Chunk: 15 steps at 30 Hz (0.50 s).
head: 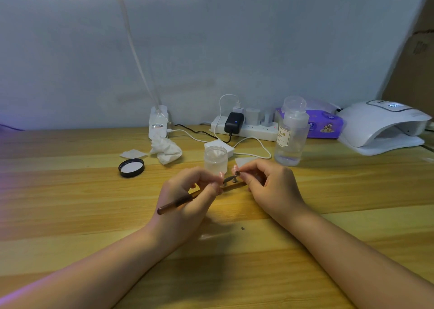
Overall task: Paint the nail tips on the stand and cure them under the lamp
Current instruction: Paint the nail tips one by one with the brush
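- Head view: the left hand (187, 196) grips a brown-handled nail brush (178, 201), fingers curled round its shaft, the handle slanting back and down to the left and the tip reaching up to the right toward the nail tips.
- The right hand (270, 184) pinches something small at the stand (232, 184) between thumb and forefinger; what exactly it pinches is too small to tell.
- The stand lies on the desk (70, 203) between the two hands, low and wooden-looking, mostly hidden by the fingers.
- Pink nail tips (235, 169) stand upright on small posts on it; one shows by the left fingertips, another by the right.
- Just behind the stand is a clear jar (215, 159), lid off, with white material inside.
- Its black lid (131, 167) lies well to the left, inner side up.
- A crumpled white tissue (166, 150) and a flat wipe (132, 154) lie behind the lid.
- A clear pump bottle (291, 134) labelled "NAIL" stands to the right of the jar.
- The white curing lamp (382, 130) sits at the far right of the desk, well apart from the stand, opening facing left and forward.
- A white power strip (246, 127) with a black adapter (233, 123) lies along the wall, a purple tissue pack (326, 125) beside it.
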Motion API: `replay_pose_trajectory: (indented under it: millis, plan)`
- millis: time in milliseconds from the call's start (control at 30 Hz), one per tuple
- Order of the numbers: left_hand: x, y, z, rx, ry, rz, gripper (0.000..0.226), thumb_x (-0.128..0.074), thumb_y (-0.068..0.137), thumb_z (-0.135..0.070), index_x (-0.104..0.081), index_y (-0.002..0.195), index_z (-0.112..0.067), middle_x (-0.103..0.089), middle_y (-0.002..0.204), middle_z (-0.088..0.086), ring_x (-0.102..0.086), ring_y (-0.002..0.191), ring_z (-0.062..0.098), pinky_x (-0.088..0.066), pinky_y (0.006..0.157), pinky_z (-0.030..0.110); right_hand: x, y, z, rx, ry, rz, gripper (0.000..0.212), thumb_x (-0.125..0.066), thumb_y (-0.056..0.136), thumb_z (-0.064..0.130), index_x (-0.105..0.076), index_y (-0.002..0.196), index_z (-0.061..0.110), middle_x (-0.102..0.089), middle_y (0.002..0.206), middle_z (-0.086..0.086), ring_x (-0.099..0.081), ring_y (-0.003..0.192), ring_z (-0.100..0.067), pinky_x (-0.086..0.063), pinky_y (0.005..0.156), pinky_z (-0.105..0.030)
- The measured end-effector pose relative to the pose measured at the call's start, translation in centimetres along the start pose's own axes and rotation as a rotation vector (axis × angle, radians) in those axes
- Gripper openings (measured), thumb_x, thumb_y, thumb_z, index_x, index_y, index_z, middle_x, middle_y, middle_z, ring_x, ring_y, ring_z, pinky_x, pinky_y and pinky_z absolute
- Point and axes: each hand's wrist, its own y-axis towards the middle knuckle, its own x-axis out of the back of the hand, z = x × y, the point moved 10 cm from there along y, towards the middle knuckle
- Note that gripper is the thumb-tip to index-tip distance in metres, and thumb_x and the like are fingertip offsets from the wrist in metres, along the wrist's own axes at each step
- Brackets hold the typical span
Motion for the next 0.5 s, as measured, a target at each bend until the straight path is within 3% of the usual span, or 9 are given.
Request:
replay_pose_trajectory:
  millis: [233,300,400,500]
  plan:
    - [0.3,0.1,0.2,0.036,-0.067,-0.055,0.009,-0.063,0.087,-0.026,-0.069,0.09,-0.019,-0.072,0.083,-0.002,-0.067,0.078,0.008,-0.047,0.071,0.014,0.1,0.0,-0.2,-0.021,0.033,-0.006,0.014,-0.068,0.086,0.011,-0.071,0.093,0.022,-0.065,0.077,0.012,-0.061,0.068,-0.012,-0.051,0.062,-0.026]
    - [0.0,0.2,0.5,0.061,-0.091,-0.035,0.009,-0.062,0.087,-0.022,-0.07,0.091,-0.018,-0.073,0.084,-0.002,-0.068,0.08,0.007,-0.048,0.071,0.012,0.1,0.0,-0.2,-0.018,0.044,-0.008,0.014,-0.068,0.086,0.01,-0.072,0.093,0.022,-0.064,0.076,0.012,-0.06,0.067,-0.013,-0.05,0.061,-0.025]
    - [-0.1,0.1,0.7,0.073,-0.141,-0.008,0.017,-0.064,0.085,-0.03,-0.072,0.087,-0.014,-0.073,0.081,0.003,-0.068,0.08,0.014,-0.049,0.073,0.02,0.1,0.0,-0.3,-0.024,0.043,-0.004,0.013,-0.067,0.086,0.01,-0.072,0.093,0.02,-0.063,0.074,0.012,-0.059,0.066,-0.013,-0.049,0.06,-0.024]
    - [-0.1,-0.1,0.9,0.069,-0.159,-0.01,0.028,-0.058,0.082,-0.037,-0.071,0.084,-0.011,-0.072,0.078,0.007,-0.067,0.08,0.021,-0.05,0.075,0.032,0.1,0.0,-0.4,-0.036,0.063,-0.01,0.013,-0.066,0.087,0.01,-0.071,0.092,0.02,-0.063,0.07,0.01,-0.061,0.065,-0.02,-0.051,0.063,-0.035]
